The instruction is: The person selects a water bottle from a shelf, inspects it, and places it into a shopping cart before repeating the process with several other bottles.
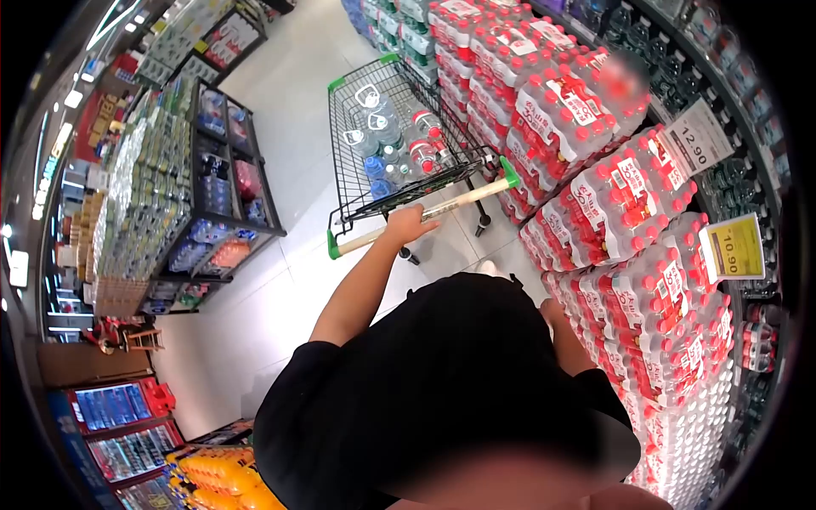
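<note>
My left hand (pixel 410 225) is closed around the pale handle bar (pixel 459 201) of a shopping cart, left of the bar's middle. Green caps sit at both ends of the bar. In the black wire basket of the cart (pixel 347 127) lie several clear water bottles (pixel 387 127), some with white carry loops, others with red labels or blue caps. My right arm hangs at my side, and my right hand (pixel 548 313) is low beside the stacked red-labelled water packs (pixel 608 204). Its fingers cannot be made out.
Tall stacks of shrink-wrapped bottles line the right, with a white price sign (pixel 699 136) and a yellow price sign (pixel 734 248). A black-framed shelf unit (pixel 234 170) stands left of the cart. Orange drink bottles (pixel 221 476) are at lower left. Pale floor tiles (pixel 293 38) run ahead.
</note>
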Demonstrator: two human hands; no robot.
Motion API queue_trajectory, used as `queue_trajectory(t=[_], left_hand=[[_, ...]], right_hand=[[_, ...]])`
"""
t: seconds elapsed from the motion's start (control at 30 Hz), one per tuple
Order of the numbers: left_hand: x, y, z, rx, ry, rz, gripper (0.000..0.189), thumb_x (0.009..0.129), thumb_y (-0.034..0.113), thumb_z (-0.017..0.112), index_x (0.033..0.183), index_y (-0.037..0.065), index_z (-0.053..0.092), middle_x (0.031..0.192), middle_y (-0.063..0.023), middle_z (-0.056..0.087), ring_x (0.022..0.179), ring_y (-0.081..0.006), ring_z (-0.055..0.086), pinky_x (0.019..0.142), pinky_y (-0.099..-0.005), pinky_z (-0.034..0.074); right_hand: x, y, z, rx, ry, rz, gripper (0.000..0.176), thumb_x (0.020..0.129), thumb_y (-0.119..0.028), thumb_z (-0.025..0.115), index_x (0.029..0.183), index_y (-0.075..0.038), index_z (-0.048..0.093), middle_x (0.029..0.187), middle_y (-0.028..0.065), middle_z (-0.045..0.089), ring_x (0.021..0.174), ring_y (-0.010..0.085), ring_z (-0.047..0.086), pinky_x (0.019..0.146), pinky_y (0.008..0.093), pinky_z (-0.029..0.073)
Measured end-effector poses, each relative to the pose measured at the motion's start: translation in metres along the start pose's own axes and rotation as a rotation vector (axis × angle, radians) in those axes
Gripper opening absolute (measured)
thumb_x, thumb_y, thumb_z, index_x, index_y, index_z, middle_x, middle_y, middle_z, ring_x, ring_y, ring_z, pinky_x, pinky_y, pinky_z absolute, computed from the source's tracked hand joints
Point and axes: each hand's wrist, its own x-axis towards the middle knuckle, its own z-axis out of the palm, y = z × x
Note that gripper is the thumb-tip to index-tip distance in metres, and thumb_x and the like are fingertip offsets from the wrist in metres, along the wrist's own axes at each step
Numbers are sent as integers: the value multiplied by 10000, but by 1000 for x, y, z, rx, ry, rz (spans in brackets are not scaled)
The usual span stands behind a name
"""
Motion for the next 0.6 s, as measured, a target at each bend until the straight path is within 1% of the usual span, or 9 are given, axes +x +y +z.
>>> queue_trajectory(t=[0.03,0.1,0.13,0.2,0.23,0.3,0.4,0.5,0.6], left_hand=[[0,0,-1,14,-9,-2,639,762,678,584,852,45,614,815,-167,671,759,-362,651,657,-466,504],[0,-4,2,47,-2,1,621,756,662,603,844,48,633,807,-142,680,758,-337,660,670,-443,516],[-1,-7,5,68,11,4,618,755,663,603,835,52,647,791,-126,684,754,-317,667,678,-428,523],[-4,-10,6,65,-28,-24,591,752,649,611,791,63,674,749,-87,690,735,-272,678,684,-398,535],[-6,-13,4,40,-80,-53,568,751,634,618,757,71,687,723,-65,691,720,-245,682,681,-384,539],[-8,-13,0,-25,-198,-111,534,748,611,631,697,84,705,676,-31,689,691,-202,684,674,-364,544],[-9,-15,0,-134,-305,-152,528,728,584,646,657,66,717,651,-46,683,674,-212,682,673,-359,550],[-30,-5,5,-10,-3,-137,508,712,527,648,816,37,729,846,-150,703,797,-305,684,737,-406,547],[-42,1,4,9,-8,-175,447,706,470,670,880,62,724,899,-130,707,847,-294,684,758,-408,544]], right_hand=[[31,27,45,-439,-30,-383,281,809,-300,562,802,-42,673,780,119,697,714,291,673,679,419,521],[4,-11,9,740,136,351,234,793,-267,599,761,-38,627,674,79,657,585,206,643,588,349,526],[-6,-31,-11,802,187,367,225,772,-254,632,739,-35,594,611,61,602,516,162,604,506,298,503],[-5,-49,2,719,356,293,270,788,-299,648,786,-30,632,666,93,645,582,182,637,630,324,518],[-45,-89,-52,627,312,265,383,799,-343,670,955,7,654,757,139,683,741,222,669,730,350,509],[-38,-85,6,759,252,190,579,809,-441,692,1148,21,608,1083,240,644,999,346,627,885,394,490],[-67,-86,50,1154,-100,-89,553,904,-307,628,1342,-5,480,1276,154,567,1188,234,528,1008,320,416],[-118,-83,71,1744,-78,33,460,952,-217,556,1357,-13,473,1284,129,564,1165,230,539,996,307,424],[-146,-71,68,1545,-129,214,420,956,-191,530,1340,-26,502,1197,120,612,1061,207,589,912,313,477]])
